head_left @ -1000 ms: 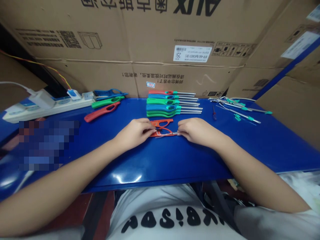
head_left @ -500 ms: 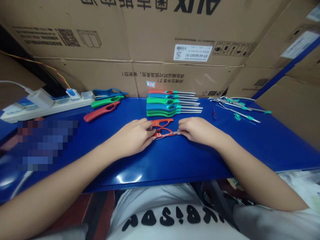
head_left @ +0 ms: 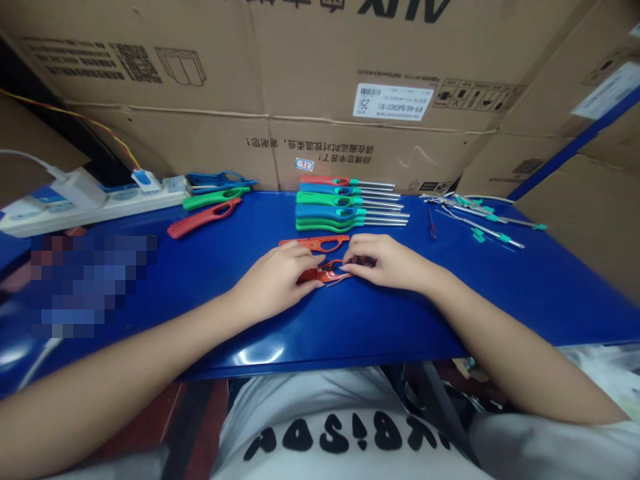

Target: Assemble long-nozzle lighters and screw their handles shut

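Note:
An orange lighter half-shell [head_left: 329,272], with a dark part and a thin wire in it, lies low over the blue table between my hands. My left hand [head_left: 275,277] grips its handle end between thumb and fingers. At its looped end, the bent fingers of my right hand [head_left: 383,260] are pinched together; what they hold, if anything, is hidden. A second orange half-shell [head_left: 320,243] rests just behind, partly covered by my left hand. Beyond it lies a stack of assembled long-neck lighters [head_left: 327,213] in red, blue and green, metal tubes pointing right.
Loose metal tubes with green tips [head_left: 493,220] and a small screwdriver [head_left: 433,228] lie at the right. Coloured handle shells [head_left: 206,219] and a white power strip [head_left: 125,203] are at the back left. A large cardboard box [head_left: 200,133] walls off the rear.
My right hand has shifted left, over the looped end of the orange half-shell. My left hand has moved slightly right and down along the handle. The view has tilted a little.

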`<state>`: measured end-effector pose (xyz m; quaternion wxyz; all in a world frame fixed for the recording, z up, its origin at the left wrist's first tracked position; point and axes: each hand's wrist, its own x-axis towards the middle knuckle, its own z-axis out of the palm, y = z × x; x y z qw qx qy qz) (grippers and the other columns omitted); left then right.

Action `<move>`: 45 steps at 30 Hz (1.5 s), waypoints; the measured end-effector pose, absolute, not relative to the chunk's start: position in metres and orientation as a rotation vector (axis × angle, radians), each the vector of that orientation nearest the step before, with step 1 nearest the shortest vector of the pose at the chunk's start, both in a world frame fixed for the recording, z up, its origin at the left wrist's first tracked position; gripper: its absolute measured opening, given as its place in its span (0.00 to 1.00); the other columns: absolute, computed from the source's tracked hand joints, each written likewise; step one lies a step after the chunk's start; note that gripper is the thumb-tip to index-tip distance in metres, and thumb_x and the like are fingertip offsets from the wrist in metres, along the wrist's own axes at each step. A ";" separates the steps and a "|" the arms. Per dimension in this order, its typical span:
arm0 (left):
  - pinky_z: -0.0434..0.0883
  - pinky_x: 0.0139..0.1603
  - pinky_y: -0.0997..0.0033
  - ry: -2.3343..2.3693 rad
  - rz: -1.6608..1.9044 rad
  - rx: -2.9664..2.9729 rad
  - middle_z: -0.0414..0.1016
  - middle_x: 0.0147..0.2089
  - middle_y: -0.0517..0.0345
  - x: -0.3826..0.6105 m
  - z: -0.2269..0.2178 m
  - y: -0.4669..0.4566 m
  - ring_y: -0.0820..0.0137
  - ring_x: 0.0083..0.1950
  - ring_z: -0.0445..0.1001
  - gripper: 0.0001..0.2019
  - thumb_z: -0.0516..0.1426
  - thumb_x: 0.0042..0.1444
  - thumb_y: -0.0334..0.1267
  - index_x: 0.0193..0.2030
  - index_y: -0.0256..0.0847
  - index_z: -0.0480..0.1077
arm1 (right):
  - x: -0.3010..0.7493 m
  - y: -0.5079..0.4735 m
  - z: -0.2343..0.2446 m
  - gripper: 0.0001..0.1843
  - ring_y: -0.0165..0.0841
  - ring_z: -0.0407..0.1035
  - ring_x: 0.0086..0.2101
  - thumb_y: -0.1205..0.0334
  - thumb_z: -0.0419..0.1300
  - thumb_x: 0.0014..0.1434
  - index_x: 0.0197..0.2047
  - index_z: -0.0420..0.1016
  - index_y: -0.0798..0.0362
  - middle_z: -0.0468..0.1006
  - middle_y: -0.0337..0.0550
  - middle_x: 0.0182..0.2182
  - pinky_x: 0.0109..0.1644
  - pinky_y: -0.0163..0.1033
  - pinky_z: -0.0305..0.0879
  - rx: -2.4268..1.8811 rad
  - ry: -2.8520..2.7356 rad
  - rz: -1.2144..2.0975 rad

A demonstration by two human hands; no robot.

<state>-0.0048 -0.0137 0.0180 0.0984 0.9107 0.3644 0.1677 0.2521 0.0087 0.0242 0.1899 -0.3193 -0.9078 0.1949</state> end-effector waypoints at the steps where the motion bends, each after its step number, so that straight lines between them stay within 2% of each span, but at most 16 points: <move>1: 0.72 0.56 0.55 1.066 0.524 2.674 0.82 0.50 0.49 -0.003 0.016 -0.015 0.57 0.53 0.78 0.13 0.63 0.63 0.37 0.54 0.39 0.77 | 0.249 0.009 0.020 0.05 0.33 0.72 0.37 0.64 0.62 0.66 0.39 0.79 0.55 0.79 0.47 0.39 0.42 0.36 0.66 -0.879 -2.546 0.550; 6: 0.73 0.54 0.57 1.021 0.614 2.641 0.82 0.49 0.49 -0.001 0.008 -0.015 0.59 0.51 0.78 0.13 0.62 0.64 0.37 0.54 0.40 0.76 | 0.244 0.012 0.010 0.06 0.34 0.73 0.38 0.65 0.61 0.67 0.37 0.77 0.54 0.79 0.46 0.37 0.45 0.38 0.67 -0.864 -2.570 0.518; 11: 0.73 0.50 0.60 0.965 0.652 2.651 0.81 0.45 0.51 -0.002 0.006 -0.014 0.61 0.46 0.78 0.11 0.61 0.65 0.37 0.53 0.39 0.77 | 0.244 0.011 0.011 0.09 0.33 0.72 0.37 0.66 0.58 0.68 0.36 0.76 0.55 0.78 0.45 0.35 0.42 0.36 0.65 -0.837 -2.620 0.460; 16: 0.71 0.45 0.65 0.964 0.543 2.768 0.78 0.45 0.52 -0.001 0.007 -0.016 0.64 0.45 0.76 0.10 0.57 0.69 0.38 0.52 0.41 0.78 | 0.242 0.009 0.014 0.11 0.33 0.70 0.35 0.67 0.56 0.69 0.34 0.75 0.55 0.76 0.44 0.34 0.40 0.36 0.63 -0.871 -2.680 0.420; 23: 0.70 0.43 0.63 1.035 0.305 3.096 0.76 0.42 0.49 0.004 0.012 -0.025 0.62 0.44 0.74 0.17 0.48 0.73 0.40 0.50 0.38 0.78 | 0.254 0.008 0.030 0.08 0.30 0.67 0.30 0.63 0.61 0.66 0.36 0.77 0.55 0.76 0.42 0.32 0.36 0.34 0.61 -0.861 -2.594 0.553; 27: 0.75 0.48 0.60 1.071 0.322 3.021 0.76 0.47 0.45 0.004 0.011 -0.030 0.60 0.48 0.75 0.17 0.48 0.73 0.37 0.53 0.36 0.77 | 0.261 0.007 0.037 0.07 0.28 0.65 0.29 0.59 0.65 0.63 0.37 0.78 0.55 0.75 0.41 0.32 0.35 0.33 0.60 -0.851 -2.637 0.678; 30: 0.76 0.54 0.57 1.030 0.381 2.931 0.76 0.52 0.43 0.002 0.008 -0.030 0.58 0.53 0.75 0.16 0.50 0.72 0.34 0.58 0.33 0.74 | 0.262 0.007 0.037 0.04 0.27 0.65 0.30 0.63 0.64 0.63 0.37 0.77 0.55 0.75 0.41 0.34 0.36 0.33 0.60 -0.872 -2.680 0.693; 33: 0.75 0.59 0.56 0.986 0.470 2.825 0.76 0.54 0.45 0.001 0.005 -0.029 0.58 0.57 0.74 0.17 0.52 0.71 0.34 0.63 0.36 0.71 | 0.261 0.007 0.034 0.02 0.28 0.65 0.30 0.66 0.62 0.63 0.40 0.76 0.55 0.74 0.41 0.36 0.36 0.33 0.60 -0.892 -2.672 0.704; 39: 0.73 0.61 0.56 0.899 0.555 2.664 0.75 0.53 0.48 0.000 0.005 -0.027 0.60 0.57 0.72 0.13 0.52 0.70 0.31 0.54 0.40 0.74 | 0.261 0.007 0.033 0.02 0.28 0.65 0.32 0.67 0.61 0.64 0.37 0.74 0.54 0.72 0.40 0.36 0.37 0.33 0.59 -0.899 -2.697 0.732; 45: 0.72 0.62 0.55 0.865 0.619 2.661 0.73 0.55 0.48 -0.001 0.003 -0.027 0.60 0.58 0.71 0.13 0.52 0.69 0.31 0.55 0.42 0.75 | 0.260 0.008 0.032 0.04 0.29 0.65 0.33 0.67 0.60 0.64 0.42 0.75 0.53 0.74 0.41 0.38 0.38 0.34 0.59 -0.856 -2.683 0.711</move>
